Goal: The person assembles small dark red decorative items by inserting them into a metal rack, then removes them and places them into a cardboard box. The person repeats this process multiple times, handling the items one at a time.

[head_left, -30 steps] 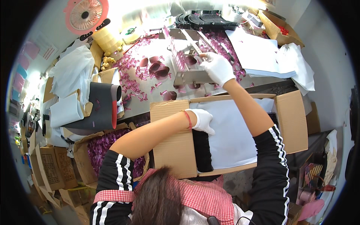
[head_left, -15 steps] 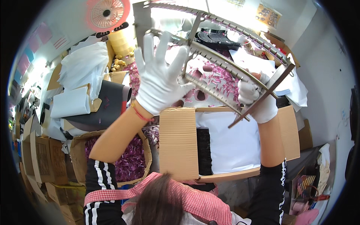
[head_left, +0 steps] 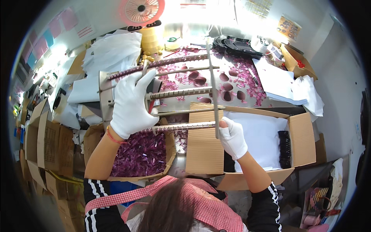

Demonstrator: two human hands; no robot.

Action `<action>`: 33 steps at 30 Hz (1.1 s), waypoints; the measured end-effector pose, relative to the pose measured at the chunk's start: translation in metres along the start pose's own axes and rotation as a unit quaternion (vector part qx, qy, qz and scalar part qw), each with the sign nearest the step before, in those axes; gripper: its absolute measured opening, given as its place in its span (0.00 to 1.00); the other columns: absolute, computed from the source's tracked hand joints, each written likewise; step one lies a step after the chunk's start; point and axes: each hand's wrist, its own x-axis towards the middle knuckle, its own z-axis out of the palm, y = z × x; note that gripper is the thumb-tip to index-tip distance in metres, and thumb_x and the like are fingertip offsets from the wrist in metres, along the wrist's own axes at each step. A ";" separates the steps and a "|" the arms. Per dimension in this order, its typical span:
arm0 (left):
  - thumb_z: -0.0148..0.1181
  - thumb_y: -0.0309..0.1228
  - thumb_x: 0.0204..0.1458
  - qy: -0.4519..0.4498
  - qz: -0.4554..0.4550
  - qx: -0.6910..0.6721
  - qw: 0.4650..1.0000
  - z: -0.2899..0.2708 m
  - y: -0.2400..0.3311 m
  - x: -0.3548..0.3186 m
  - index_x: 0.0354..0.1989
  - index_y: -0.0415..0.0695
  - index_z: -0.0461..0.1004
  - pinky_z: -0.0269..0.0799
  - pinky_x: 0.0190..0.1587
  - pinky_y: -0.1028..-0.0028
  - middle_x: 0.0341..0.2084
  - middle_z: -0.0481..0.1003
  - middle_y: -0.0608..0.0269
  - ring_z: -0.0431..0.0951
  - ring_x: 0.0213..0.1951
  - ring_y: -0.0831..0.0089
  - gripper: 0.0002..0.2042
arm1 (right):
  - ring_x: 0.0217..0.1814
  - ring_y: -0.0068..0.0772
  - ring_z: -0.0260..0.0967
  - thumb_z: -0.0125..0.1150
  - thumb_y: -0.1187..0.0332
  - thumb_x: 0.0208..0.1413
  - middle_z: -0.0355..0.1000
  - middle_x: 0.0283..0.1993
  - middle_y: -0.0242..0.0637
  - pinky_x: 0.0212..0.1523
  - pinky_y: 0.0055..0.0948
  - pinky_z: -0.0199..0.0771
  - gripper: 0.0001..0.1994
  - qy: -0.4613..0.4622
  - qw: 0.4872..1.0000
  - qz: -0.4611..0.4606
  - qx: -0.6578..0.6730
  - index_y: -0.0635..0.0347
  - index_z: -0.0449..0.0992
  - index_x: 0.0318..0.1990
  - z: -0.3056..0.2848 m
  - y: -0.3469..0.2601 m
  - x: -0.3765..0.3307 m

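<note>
A metal rack [head_left: 181,92] of parallel notched rods between end bars is held up over the worktable, lying nearly level. My right hand [head_left: 234,140], in a white glove, is closed at the rack's right end, near the lower end of its flat bar. My left hand [head_left: 133,106], also gloved, lies over the rack's left part beside the wide end plate [head_left: 105,94]. Its thumb and fingers are spread apart around the inner crosspiece. Small purple pieces line the top rod. Below the left hand stands a carton of purple strips [head_left: 141,156].
An open carton [head_left: 206,150] with a white sheet and black stacks stands in front of me. Dark oval lenses [head_left: 227,96] and purple bits lie on the table. Around them are a black tray [head_left: 235,46], white paper [head_left: 276,83], a pink fan [head_left: 141,9] and white sheets [head_left: 110,52].
The rack has swung from a steep slant to nearly level and come lower and leftward. My right hand has moved down and left; my left hand now overlaps the rack's left part.
</note>
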 end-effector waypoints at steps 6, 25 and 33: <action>0.67 0.32 0.26 -0.072 -0.098 0.033 0.992 -0.039 -0.059 -0.080 0.63 0.46 0.64 0.61 0.56 0.57 0.46 0.67 0.50 0.66 0.51 0.50 0.44 | 0.25 0.19 0.71 0.54 0.68 0.66 0.76 0.30 0.34 0.25 0.21 0.72 0.07 0.173 0.978 0.037 0.112 0.61 0.72 0.37 -0.028 0.036 0.019; 0.66 0.30 0.25 -0.139 -0.141 0.015 0.980 -0.070 -0.051 -0.151 0.62 0.49 0.65 0.60 0.56 0.55 0.48 0.65 0.49 0.65 0.50 0.48 0.44 | 0.28 0.22 0.68 0.48 0.67 0.63 0.73 0.31 0.35 0.28 0.21 0.68 0.12 -0.042 0.997 0.005 -0.065 0.63 0.75 0.46 0.029 0.016 0.131; 0.67 0.29 0.25 -0.158 -0.225 -0.154 0.949 -0.076 -0.085 -0.191 0.63 0.45 0.66 0.62 0.60 0.60 0.51 0.67 0.52 0.68 0.51 0.56 0.45 | 0.13 0.14 0.42 0.43 0.59 0.68 0.53 0.18 0.21 0.12 0.18 0.44 0.16 0.337 0.858 0.226 0.317 0.48 0.62 0.25 -0.171 0.086 0.137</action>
